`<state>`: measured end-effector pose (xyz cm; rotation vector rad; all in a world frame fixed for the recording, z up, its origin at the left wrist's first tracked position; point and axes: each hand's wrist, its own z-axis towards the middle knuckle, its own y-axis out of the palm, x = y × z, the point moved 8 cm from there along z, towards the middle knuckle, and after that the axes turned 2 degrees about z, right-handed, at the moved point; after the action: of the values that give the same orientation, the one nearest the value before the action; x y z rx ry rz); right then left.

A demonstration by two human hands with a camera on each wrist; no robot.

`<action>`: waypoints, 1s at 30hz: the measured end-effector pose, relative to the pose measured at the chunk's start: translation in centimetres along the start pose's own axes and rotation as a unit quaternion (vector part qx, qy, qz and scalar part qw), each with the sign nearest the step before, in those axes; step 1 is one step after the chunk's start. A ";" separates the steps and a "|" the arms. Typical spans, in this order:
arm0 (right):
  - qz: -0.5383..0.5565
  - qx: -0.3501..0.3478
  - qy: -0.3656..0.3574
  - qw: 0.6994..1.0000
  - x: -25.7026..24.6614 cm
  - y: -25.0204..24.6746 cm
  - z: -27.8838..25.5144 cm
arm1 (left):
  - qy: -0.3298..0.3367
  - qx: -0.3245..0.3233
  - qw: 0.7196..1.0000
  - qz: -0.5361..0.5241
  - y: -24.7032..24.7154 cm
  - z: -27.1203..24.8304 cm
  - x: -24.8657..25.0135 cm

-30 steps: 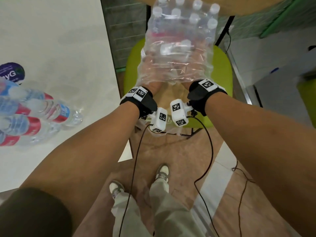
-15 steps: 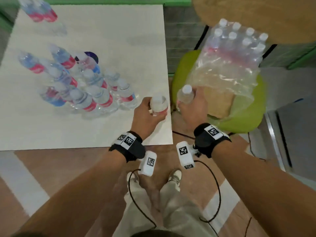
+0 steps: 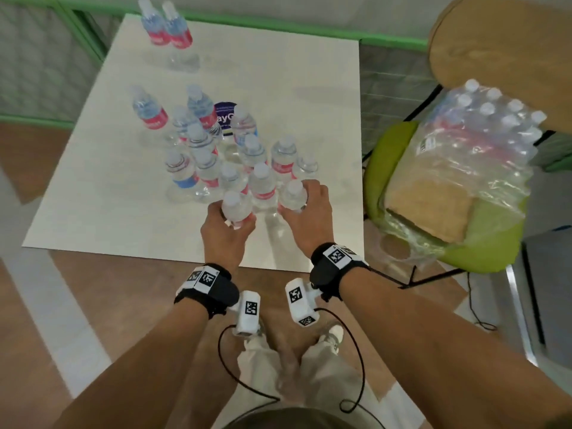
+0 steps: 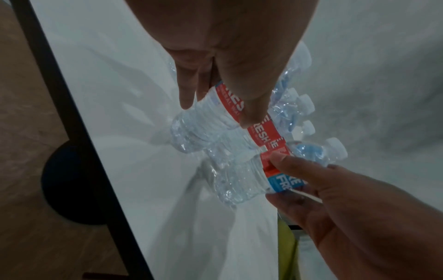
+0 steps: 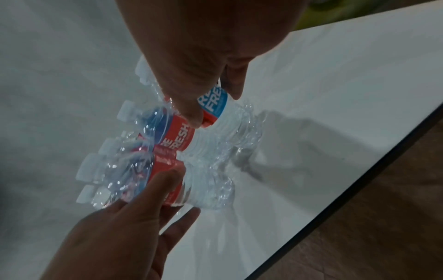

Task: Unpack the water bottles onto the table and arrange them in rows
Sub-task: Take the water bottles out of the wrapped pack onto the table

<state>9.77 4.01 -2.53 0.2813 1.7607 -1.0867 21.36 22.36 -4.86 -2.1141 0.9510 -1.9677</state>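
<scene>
Since half a second ago both hands have carried their bottles from beside the chair over to the white table (image 3: 278, 72), at the near edge of the standing cluster. The table holds the cluster of upright water bottles (image 3: 213, 156) in its middle, with two more bottles (image 3: 167, 29) standing apart at the far edge and a dark round sticker (image 3: 225, 114) partly hidden among them. To the right, on the green chair (image 3: 390, 156), sits the torn plastic wrap pack (image 3: 483, 144), with capped bottles inside at its far end and a cardboard base (image 3: 430, 209) bared at the near, emptied end. The left hand (image 3: 224, 233) has its fingers curled round a red-labelled bottle (image 3: 235, 207), whose base is on or just above the table, touching the front bottle of the cluster (image 3: 262, 184). The right hand (image 3: 309, 215) grips a blue-and-red-labelled bottle (image 3: 293, 196) on that front bottle's other side, thumb and fingers wrapped round its label.
</scene>
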 end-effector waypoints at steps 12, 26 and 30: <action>-0.019 0.018 -0.018 1.000 -0.8 1.3 0.7 | 0.016 -0.032 0.999 0.002 -1.2 2.2 0.0; -0.103 0.123 -0.020 0.987 4.3 -10.2 -0.7 | 0.182 0.054 0.982 0.009 2.2 -4.5 13.4; -0.087 0.132 0.017 0.987 7.2 -14.1 0.0 | 0.170 -0.038 0.984 -0.036 8.2 -7.0 15.4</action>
<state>-2.37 -6.06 -0.97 0.3148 1.6941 -1.4529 11.34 10.48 5.72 -1.9087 1.0276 -2.4184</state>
